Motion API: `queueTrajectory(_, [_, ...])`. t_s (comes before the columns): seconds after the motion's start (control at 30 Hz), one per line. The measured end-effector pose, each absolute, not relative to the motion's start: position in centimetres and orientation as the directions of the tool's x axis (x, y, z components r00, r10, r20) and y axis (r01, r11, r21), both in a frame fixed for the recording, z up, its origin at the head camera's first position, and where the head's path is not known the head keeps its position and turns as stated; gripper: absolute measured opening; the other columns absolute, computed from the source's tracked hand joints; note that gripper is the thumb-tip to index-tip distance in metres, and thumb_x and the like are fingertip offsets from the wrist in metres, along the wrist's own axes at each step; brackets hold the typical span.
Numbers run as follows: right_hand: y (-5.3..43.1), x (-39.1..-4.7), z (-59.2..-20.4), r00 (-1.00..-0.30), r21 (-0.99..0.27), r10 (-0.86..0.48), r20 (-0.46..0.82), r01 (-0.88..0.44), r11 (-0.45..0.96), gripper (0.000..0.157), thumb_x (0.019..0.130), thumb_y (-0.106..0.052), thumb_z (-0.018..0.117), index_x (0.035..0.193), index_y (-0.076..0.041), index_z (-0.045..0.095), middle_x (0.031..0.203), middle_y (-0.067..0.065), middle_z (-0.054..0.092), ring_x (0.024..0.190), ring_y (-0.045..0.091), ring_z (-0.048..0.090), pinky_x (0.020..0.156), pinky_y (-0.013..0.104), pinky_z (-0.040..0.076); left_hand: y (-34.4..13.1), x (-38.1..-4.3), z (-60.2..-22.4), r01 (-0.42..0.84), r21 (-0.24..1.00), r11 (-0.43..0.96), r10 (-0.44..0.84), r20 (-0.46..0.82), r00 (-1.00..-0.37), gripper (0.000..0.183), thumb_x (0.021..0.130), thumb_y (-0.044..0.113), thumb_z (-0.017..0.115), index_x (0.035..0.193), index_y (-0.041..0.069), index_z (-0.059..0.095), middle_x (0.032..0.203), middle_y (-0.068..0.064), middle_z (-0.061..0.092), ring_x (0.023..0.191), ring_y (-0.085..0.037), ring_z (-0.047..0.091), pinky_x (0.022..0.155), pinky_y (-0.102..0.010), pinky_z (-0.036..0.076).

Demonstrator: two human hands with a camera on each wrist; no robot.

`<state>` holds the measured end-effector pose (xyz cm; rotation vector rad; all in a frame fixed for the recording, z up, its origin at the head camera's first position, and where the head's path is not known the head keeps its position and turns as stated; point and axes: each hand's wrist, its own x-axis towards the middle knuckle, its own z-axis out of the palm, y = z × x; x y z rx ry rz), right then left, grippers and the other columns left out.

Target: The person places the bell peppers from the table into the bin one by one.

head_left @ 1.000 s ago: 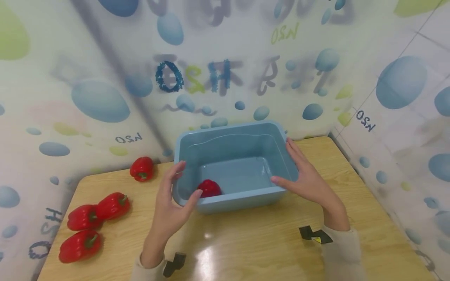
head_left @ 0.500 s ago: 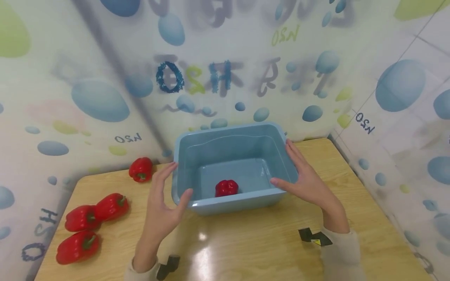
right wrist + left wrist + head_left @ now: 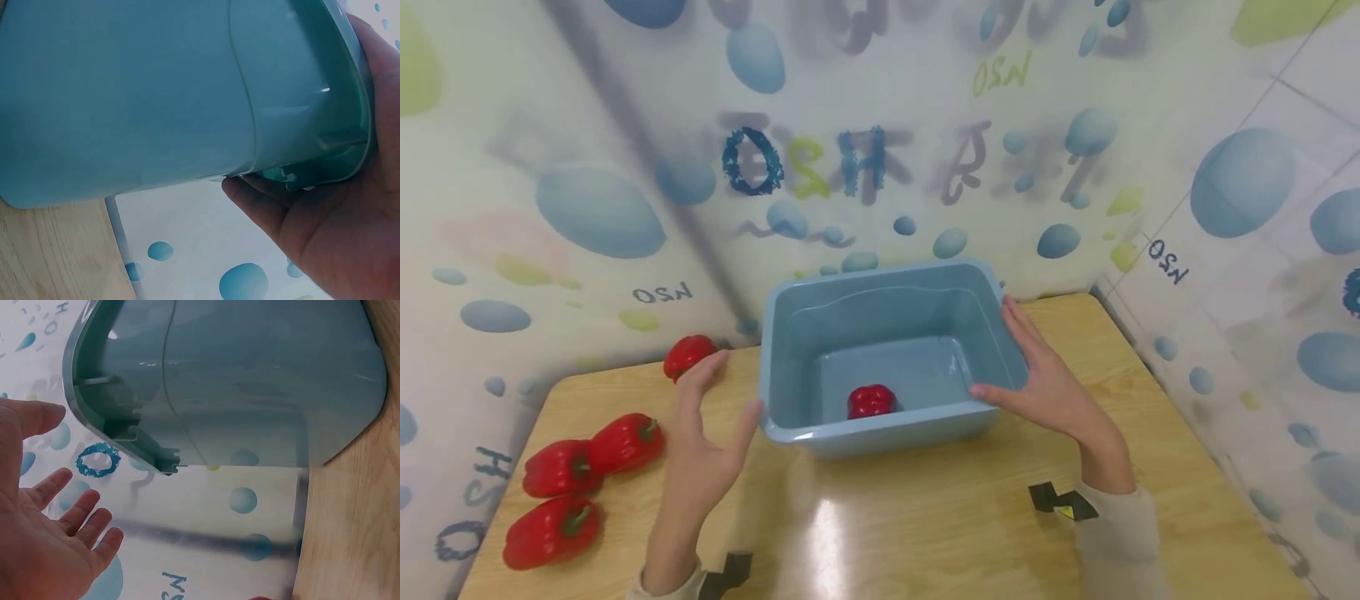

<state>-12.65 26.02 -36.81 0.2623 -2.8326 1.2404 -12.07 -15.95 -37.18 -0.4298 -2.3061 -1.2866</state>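
Observation:
A light blue plastic tub point(image 3: 887, 429) stands on the wooden table. One red bell pepper point(image 3: 871, 401) lies inside, near the front wall. My right hand point(image 3: 1051, 385) grips the tub's right end, thumb at the front rim and fingers along the side; in the right wrist view the fingertips point(image 3: 240, 190) touch the wall under the rim. My left hand point(image 3: 700, 467) is off the tub's left side, thumb and fingers spread, holding nothing. Its fingertips are close to a red bell pepper point(image 3: 685, 357) at the back left and partly cover it.
Further left lie more red bell peppers: two touching each other point(image 3: 627, 443) and one in front of them point(image 3: 552, 533). A patterned curtain point(image 3: 850, 225) hangs right behind the table point(image 3: 970, 525) and along its sides.
My left hand has let go of the tub and moved left toward the back pepper. The pepper inside has shifted right from the left front corner. My right hand stays on the tub.

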Motion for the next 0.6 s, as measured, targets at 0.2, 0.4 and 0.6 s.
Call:
queueTrajectory(0.2, [25.9,-12.9,-36.4,-0.988,-0.734,-0.129,0.087,-0.151,0.662,0.114,0.080,-0.045,0.082,0.163,-0.026,0.006,0.172,-0.009,0.000,0.160,0.034,0.009,0.118,0.073,0.022,-17.0,-11.7,-37.2,0.371,0.749,0.549,-0.025,0.458,-0.889,0.079,0.081,0.006,0.080,0.149,0.027,0.046,0.152,0.001,0.049,0.135,-0.002,0.045,0.109,-0.007,0.035])
queueTrajectory(0.4, [26.0,-13.2,-36.5,-0.985,-0.734,-0.134,0.108,-0.170,0.657,0.112,0.081,-0.042,0.082,0.163,-0.024,0.008,0.172,-0.009,0.001,0.160,0.032,0.008,0.120,0.071,0.021,-18.4,-11.1,-37.7,0.273,0.774,0.571,-0.074,0.380,-0.922,0.074,0.085,0.006,0.076,0.150,0.025,0.046,0.151,0.002,0.049,0.136,-0.002,0.043,0.110,-0.007,0.034])
queueTrajectory(0.6, [26.1,-13.4,-36.6,-0.985,-0.741,-0.137,0.103,-0.167,0.651,0.111,0.082,-0.042,0.081,0.163,-0.024,0.008,0.171,-0.013,0.000,0.161,0.029,0.005,0.121,0.071,0.018,-19.9,-10.4,-38.4,0.241,0.787,0.568,-0.087,0.349,-0.933,0.072,0.087,0.003,0.074,0.149,0.024,0.045,0.149,0.004,0.049,0.136,0.001,0.042,0.110,-0.004,0.034])
